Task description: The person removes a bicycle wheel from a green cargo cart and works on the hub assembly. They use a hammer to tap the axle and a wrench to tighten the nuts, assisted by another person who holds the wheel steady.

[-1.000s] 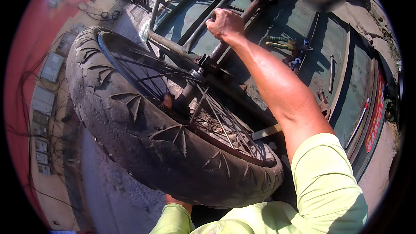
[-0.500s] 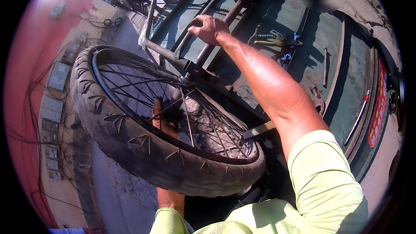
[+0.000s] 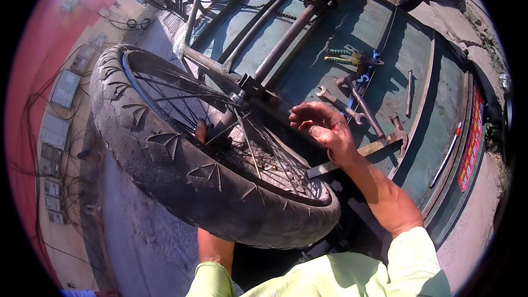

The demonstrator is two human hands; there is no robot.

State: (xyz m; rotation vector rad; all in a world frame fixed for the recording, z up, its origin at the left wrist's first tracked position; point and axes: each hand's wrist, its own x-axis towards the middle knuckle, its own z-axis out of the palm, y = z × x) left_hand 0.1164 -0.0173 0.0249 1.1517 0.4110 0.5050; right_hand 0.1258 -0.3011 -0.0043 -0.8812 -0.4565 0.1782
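A large dusty wheel (image 3: 181, 181) with a black knobbly tyre lies tilted before me, fixed at its hub (image 3: 237, 98) to the frame of an upturned tricycle. My left arm passes behind the tyre. Of my left hand (image 3: 201, 131), only a finger shows between the spokes; the other fingers are hidden. My right hand (image 3: 325, 129) hovers just right of the spokes, fingers loosely bent and apart from the thumb, holding nothing. Beneath its wrist lies a hammer with a pale handle (image 3: 363, 152). A double-ended spanner (image 3: 341, 104) rests just beyond that hand.
Green-handled pliers (image 3: 344, 56), a metal rod (image 3: 410, 93) and other tools lie on the green panel (image 3: 385, 107). A chain (image 3: 247, 1) and frame tubes (image 3: 286, 44) stretch across the far side. Meter boxes (image 3: 65, 88) and loose cables line the wall at left.
My right hand has come back from the frame tube toward me and to the right, beside the wheel. The spanner now shows. My left hand stays behind the wheel.
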